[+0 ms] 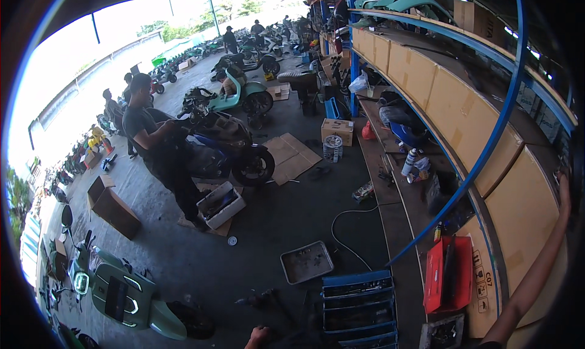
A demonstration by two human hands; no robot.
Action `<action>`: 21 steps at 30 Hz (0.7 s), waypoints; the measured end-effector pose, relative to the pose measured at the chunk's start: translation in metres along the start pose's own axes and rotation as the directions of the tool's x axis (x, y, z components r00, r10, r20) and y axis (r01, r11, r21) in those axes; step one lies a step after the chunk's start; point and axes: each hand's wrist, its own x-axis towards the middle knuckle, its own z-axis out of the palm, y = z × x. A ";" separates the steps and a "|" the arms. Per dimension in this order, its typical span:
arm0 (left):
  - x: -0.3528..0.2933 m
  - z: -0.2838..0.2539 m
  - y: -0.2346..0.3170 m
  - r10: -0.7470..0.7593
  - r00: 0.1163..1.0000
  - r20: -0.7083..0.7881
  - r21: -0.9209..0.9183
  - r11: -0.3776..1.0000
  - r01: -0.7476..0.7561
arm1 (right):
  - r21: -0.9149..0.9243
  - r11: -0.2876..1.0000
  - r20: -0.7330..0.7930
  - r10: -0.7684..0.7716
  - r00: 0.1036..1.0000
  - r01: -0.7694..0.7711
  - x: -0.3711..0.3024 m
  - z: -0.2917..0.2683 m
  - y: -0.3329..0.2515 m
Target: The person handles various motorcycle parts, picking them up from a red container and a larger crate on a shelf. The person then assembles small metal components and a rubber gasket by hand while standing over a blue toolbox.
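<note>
My right arm stretches up along the right side, and my right hand is at the shelf's dim right end, by the cardboard boxes. Its fingers curl at a small object too dark to name. Low in the middle, my left hand is closed, the fingers bent inward. What it may hold is hidden. Near it on the dark floor lies a power tool, partly lost in shadow. A blue cantilever toolbox with several trays stands to the right of that hand.
A red metal toolbox sits by the lower shelf. A grey metal tray is on the floor. A blue curved post crosses the right side. A green scooter stands lower left. A person stands beside a dark scooter.
</note>
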 end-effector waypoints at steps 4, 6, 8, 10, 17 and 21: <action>0.019 0.013 0.009 -0.005 0.997 0.071 0.009 1.000 0.004 | -0.082 0.996 0.054 -0.020 0.998 0.024 0.003 -0.029 -0.029; 0.022 0.040 0.033 -0.003 0.992 0.127 0.027 1.000 0.000 | -0.195 0.977 0.149 -0.051 0.987 0.080 0.016 -0.063 -0.061; 0.077 -0.008 -0.030 0.486 0.849 0.207 0.319 0.787 -0.529 | -0.186 0.979 0.032 0.085 0.996 -0.078 -0.037 0.003 -0.059; 0.079 0.018 -0.034 0.370 0.908 0.195 0.280 0.866 -0.413 | -0.192 0.978 0.064 0.096 0.993 -0.082 -0.047 0.026 -0.111; 0.076 0.040 -0.031 0.072 0.953 0.293 0.143 0.983 -0.118 | -0.168 0.945 -0.041 0.278 0.960 -0.281 -0.067 0.031 -0.193; 0.081 0.030 -0.032 0.049 0.951 0.304 0.124 0.988 -0.091 | -0.179 0.947 -0.053 0.262 0.964 -0.267 -0.068 0.024 -0.186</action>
